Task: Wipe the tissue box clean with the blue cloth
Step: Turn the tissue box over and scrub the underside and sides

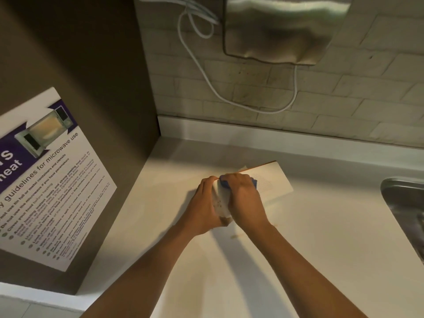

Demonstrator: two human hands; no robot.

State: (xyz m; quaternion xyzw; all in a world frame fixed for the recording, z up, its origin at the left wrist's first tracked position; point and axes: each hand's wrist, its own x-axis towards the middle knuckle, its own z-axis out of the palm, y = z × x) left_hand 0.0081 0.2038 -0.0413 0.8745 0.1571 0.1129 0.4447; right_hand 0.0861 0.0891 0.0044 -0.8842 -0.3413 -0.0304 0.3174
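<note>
A long, flat-sided white cardboard tissue box (270, 182) lies on the smooth pale counter (298, 249), near the back corner, its far end angled toward the tiled wall. Its top face is matte with a patch of fine dotted print, and a thin orange-brown edge shows along the far side. The near end of the box is covered by both hands.

The left hand (204, 207) wraps the box's near end from the left, fingers curled over the top edge, a firm grip on the box. The right hand (245, 198) lies knuckles-up on top of the box, fingers bent round a bunched soft blue cloth (226, 183), pressing it to the box; only small folds of cloth show at the fingertips. Both forearms reach in from the lower edge, converging.

On the brown side panel at left hangs a glossy printed microwave-use poster (52, 180). A brushed-steel wall dispenser (284, 28) sits above, with a white cable (206, 81) looping beneath. A stainless sink (406, 203) rim shows at right.
</note>
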